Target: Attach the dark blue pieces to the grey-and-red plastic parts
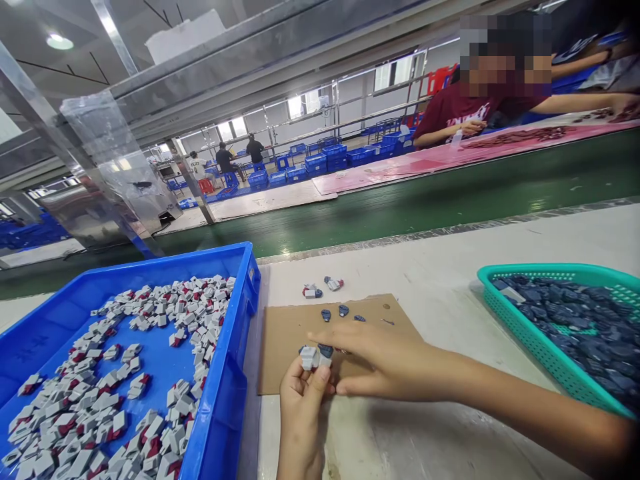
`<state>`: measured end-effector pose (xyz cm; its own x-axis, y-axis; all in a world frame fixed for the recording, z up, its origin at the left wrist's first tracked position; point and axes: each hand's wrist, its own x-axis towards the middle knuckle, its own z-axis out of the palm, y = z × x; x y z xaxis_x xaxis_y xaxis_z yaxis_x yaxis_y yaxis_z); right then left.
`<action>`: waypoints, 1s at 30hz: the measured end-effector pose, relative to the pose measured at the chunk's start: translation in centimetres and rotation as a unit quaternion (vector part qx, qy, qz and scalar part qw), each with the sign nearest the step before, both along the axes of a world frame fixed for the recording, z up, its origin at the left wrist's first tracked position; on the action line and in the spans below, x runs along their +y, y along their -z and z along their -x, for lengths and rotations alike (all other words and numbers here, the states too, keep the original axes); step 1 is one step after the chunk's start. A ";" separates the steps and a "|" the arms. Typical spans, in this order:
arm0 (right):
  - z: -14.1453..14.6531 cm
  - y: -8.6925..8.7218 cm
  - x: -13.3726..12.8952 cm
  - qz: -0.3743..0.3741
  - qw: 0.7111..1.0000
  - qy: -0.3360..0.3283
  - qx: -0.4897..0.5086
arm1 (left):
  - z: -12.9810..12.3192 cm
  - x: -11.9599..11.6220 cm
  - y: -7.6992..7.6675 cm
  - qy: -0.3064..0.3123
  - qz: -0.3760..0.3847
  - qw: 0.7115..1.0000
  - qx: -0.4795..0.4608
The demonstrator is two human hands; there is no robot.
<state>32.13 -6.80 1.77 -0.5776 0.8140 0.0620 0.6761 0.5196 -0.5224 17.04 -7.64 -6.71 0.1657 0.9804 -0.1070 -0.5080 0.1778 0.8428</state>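
Observation:
My left hand point(305, 407) pinches a small light grey piece point(309, 358) with a dark blue piece point(325, 350) beside it, over a brown cardboard sheet point(280, 333). Close on the right, my right hand point(373, 357) has its fingers stretched out, the fingertips at the dark blue piece. Several loose dark blue pieces point(343, 310) lie on the cardboard's upper part. Just beyond its far edge rest two grey pieces with red and dark blue parts point(333, 284).
At left stands a blue bin point(227, 360) of grey and red pieces. A green basket point(530, 347) of dark blue pieces is at right. Beyond the table runs a green conveyor belt point(400, 207); people sit across it, one in a maroon shirt point(445, 117).

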 end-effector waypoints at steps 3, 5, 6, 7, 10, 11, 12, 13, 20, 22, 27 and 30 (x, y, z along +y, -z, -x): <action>1.1 2.0 -0.5 -0.039 0.998 0.040 0.041 | 0.2 0.1 0.4 0.000 0.022 0.999 -0.046; 2.0 3.3 -0.5 -0.095 0.991 0.069 0.057 | 0.3 0.0 0.5 0.009 0.024 0.998 -0.059; 2.5 3.9 -0.4 -0.126 0.987 0.083 0.062 | 0.3 0.0 0.4 0.014 0.022 0.998 -0.061; 2.9 4.3 -0.3 -0.151 0.982 0.096 0.062 | 0.3 -0.1 0.4 0.019 0.021 0.998 -0.063; 3.6 5.2 0.2 -0.191 0.972 0.129 0.054 | 0.3 -0.1 0.3 0.027 0.020 0.997 -0.072; 3.7 5.4 0.3 -0.200 0.969 0.134 0.050 | 0.3 -0.1 0.2 0.027 0.019 0.997 -0.073; 3.7 5.6 0.4 -0.208 0.967 0.139 0.047 | 0.2 -0.1 0.2 0.027 0.018 0.997 -0.073; 3.7 5.7 0.5 -0.215 0.965 0.143 0.046 | 0.2 -0.1 0.2 0.028 0.016 0.997 -0.070; 4.1 7.5 0.8 -0.274 0.948 0.137 0.085 | 0.3 -0.1 0.3 0.029 0.003 0.998 -0.059; 4.1 8.1 1.2 -0.316 0.936 0.132 0.080 | 0.3 0.0 0.4 0.025 0.007 0.998 -0.058; 4.1 8.5 1.5 -0.340 0.928 0.134 0.070 | 0.2 0.1 0.5 0.016 0.004 0.999 -0.051; 4.4 8.3 1.1 -0.328 0.930 0.146 0.079 | 0.2 0.2 0.3 0.021 0.002 0.998 -0.058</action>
<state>27.76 -5.66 -6.49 -0.2803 0.6917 0.6655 0.7800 0.5682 -0.2621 16.82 -7.47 -7.05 0.2172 0.9721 -0.0891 -0.5939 0.2040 0.7783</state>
